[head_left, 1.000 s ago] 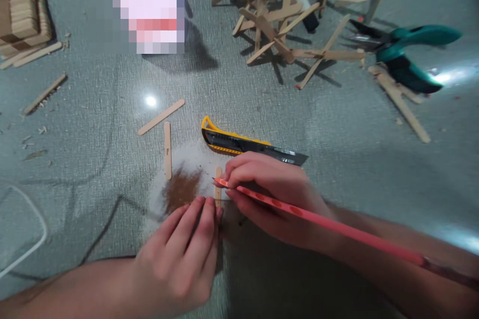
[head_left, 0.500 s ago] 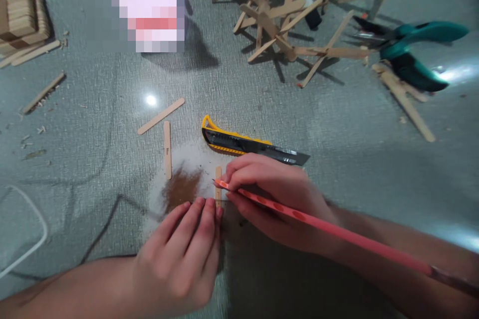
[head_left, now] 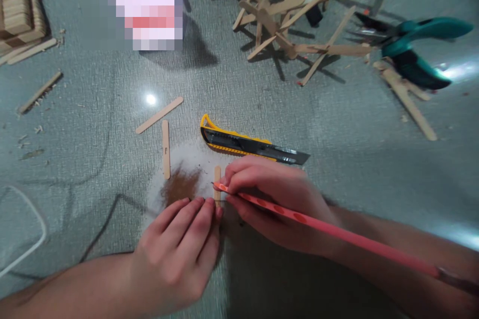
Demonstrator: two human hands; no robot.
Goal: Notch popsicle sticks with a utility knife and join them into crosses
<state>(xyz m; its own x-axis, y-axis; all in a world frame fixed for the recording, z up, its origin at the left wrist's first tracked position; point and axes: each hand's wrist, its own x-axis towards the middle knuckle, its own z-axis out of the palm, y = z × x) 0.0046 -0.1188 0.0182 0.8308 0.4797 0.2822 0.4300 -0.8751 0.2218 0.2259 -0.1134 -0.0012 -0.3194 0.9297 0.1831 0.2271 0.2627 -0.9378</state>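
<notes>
Gripping a pink pencil (head_left: 325, 227), right hand (head_left: 275, 182); pinching a wooden stick (head_left: 217, 173), left hand (head_left: 179, 249).

Bkgd = one grey-green tabletop (head_left: 359, 114), fine woven-looking texture, filling the whole view edge to edge. Lighting's uneven: small, v. bright round reflection (head_left: 150, 99) left of ctr, plus a streaky upper glare (head_left: 464, 71) & a softer lower glare (head_left: 472, 240) at the RH edge. Btm ctr sits in deep shadow (head_left: 269, 284); thin bent shadow line (head_left: 100, 230) lower L.
</notes>
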